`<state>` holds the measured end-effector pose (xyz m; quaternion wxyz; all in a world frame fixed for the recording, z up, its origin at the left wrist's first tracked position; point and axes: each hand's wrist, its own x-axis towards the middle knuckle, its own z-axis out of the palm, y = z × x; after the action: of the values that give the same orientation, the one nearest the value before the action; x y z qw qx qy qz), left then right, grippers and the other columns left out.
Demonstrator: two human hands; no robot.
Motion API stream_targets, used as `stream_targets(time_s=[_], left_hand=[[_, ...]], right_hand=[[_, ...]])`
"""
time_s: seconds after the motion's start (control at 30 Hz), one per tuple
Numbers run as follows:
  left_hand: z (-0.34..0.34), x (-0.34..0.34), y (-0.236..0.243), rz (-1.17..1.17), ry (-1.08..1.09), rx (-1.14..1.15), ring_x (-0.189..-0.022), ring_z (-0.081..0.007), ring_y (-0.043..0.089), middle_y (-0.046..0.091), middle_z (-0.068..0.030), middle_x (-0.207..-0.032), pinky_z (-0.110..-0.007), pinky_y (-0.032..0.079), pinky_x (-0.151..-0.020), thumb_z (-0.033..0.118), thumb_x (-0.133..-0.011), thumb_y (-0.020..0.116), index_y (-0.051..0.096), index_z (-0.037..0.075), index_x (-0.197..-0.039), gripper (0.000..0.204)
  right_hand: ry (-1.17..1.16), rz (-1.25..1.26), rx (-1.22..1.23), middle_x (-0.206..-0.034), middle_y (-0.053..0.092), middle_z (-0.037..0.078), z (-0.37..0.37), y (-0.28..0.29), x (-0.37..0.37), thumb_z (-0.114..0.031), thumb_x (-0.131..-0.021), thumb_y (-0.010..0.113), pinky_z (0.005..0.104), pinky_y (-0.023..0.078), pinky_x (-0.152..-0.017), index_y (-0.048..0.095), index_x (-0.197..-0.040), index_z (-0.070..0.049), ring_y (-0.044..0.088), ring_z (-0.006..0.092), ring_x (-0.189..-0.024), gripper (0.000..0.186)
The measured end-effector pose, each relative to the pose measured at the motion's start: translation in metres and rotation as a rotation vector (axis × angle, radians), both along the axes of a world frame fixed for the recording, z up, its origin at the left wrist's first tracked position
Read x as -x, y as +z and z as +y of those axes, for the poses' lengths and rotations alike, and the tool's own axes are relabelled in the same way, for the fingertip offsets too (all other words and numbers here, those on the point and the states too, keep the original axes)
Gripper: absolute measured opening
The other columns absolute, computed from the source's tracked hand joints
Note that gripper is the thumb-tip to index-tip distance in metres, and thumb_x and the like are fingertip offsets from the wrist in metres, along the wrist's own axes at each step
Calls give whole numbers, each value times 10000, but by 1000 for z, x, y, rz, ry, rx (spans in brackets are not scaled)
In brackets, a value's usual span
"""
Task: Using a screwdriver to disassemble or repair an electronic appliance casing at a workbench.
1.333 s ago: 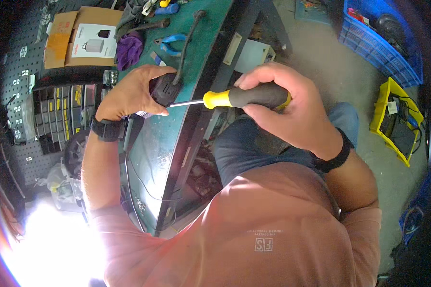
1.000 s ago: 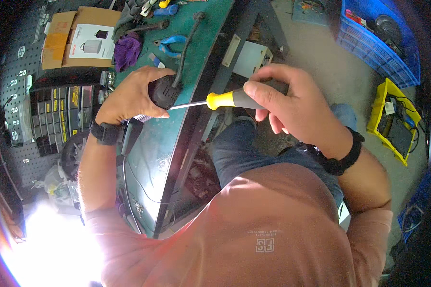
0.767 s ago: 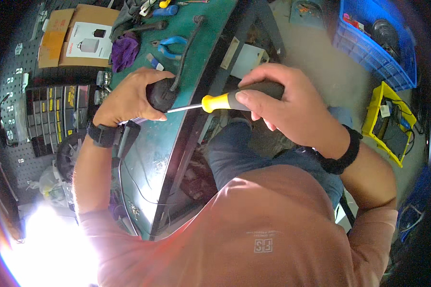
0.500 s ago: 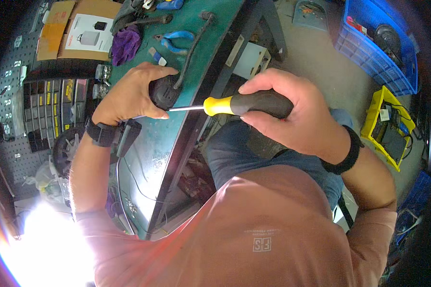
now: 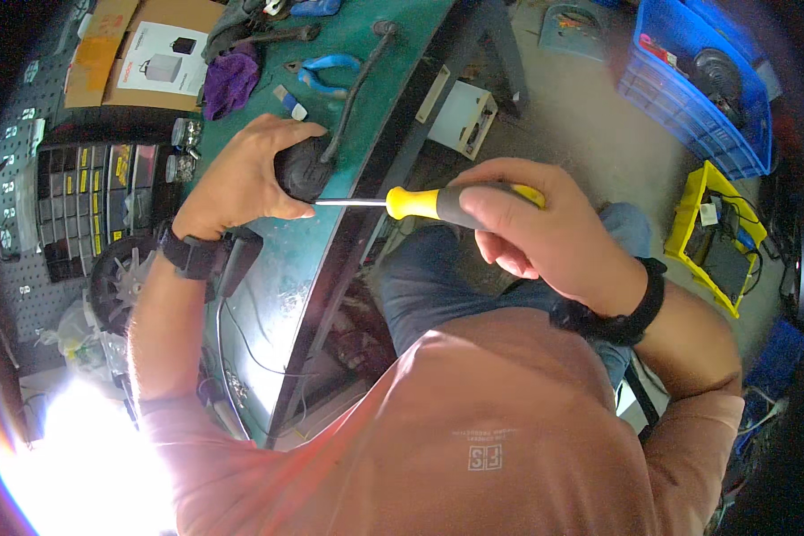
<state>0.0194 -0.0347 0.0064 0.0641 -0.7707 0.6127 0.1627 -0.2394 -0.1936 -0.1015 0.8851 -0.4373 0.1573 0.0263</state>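
Note:
My left hand is closed round a black rounded part over the green bench. A bent dark rod runs from that part toward the far side and ends in a round knob. My right hand grips a screwdriver by its yellow and black handle, thumb laid along the side. The metal shaft points left, and its tip meets the lower edge of the black part near my left thumb. Exactly where the tip sits is hidden.
On the green bench lie blue-handled pliers, a purple cloth and a small blue-and-white piece. Small drawers stand at left. A blue crate and a yellow bin are on the floor at right.
My right hand has turned on the screwdriver handle, its thumb now over the grip and the other fingers curled beneath. My left hand still holds the black part in nearly the same place.

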Motion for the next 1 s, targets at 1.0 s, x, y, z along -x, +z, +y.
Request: stream_targets(time_s=[1.0], left_hand=[[8,5,-5,-49,-22,74,-1094,-353,538,606,-173,-1211,-397,422,-990,157,-446,866,580,11,-1226,843]], right_hand=[[-211,-51,-59,-666,587,47,-1,-3,-14,-338,-891,652,235,421,-448,618,-819,-46,565,120,-534,303]])
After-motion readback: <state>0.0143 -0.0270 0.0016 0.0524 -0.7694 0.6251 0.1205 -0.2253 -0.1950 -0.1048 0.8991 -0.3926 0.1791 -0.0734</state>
